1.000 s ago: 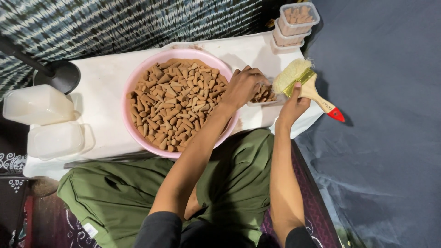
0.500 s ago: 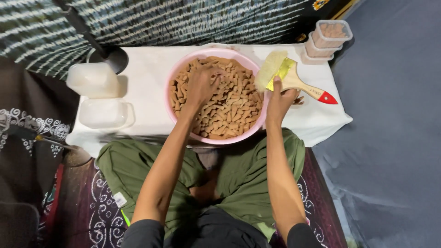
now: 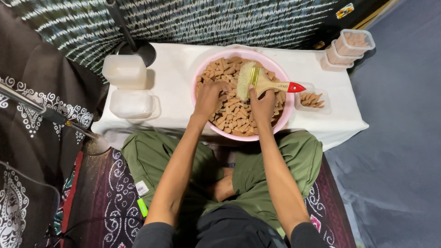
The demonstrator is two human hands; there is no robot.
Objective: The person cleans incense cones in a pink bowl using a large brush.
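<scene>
- Head view: the left hand (image 3: 210, 97) reaches into the round pink plastic bowl (image 3: 285, 115), its grip closing on small brown cone-shaped pieces (image 3: 234, 117).
- The right hand (image 3: 262, 106) has its grip tight around a flat wooden brush with a red tip (image 3: 266, 83), held over the bowl.
- To do this well, I think it helps to pick up only a few pieces and brush softly.
- The bowl sits on the white tabletop (image 3: 177, 78), full of pieces.
- A small clear tub (image 3: 312, 100) right of the bowl holds a few.
- Stacked clear tubs (image 3: 351, 46) look full.
- Two white boxes (image 3: 126, 85) are on the left; I cannot tell what is inside.

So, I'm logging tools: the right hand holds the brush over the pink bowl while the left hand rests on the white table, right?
Not quite. The left hand is in the pink bowl, on the brown pieces. The right hand does hold the brush over it, as the head view shows.
</scene>
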